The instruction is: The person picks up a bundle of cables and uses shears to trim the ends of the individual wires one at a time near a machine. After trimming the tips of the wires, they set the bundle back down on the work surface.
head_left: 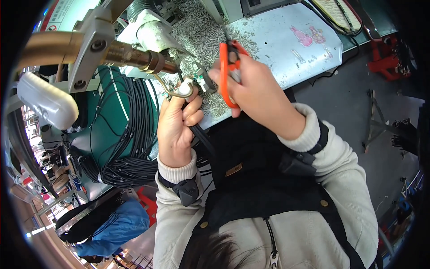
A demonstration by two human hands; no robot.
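Observation:
My left hand (176,127) is closed around a black cable (202,138) and holds its white-tipped end (184,89) up against a bent brass hook (166,90) on the machine. My right hand (259,92) grips orange-handled snips (225,67) just right of that cable end, blades pointing up and away. A small grey connector piece (204,81) with thin wires sits between the two hands, touching the fingertips of my right hand. Whether the snips' blades are closed is hidden by my fingers.
A brass rod in a grey clamp (127,54) juts in from the left. A heap of small pale cut pieces (197,33) covers the pale blue tabletop (286,54). Coiled black cables (130,139) lie on green matting. A person in blue (118,224) is at lower left; a red stool (387,60) at right.

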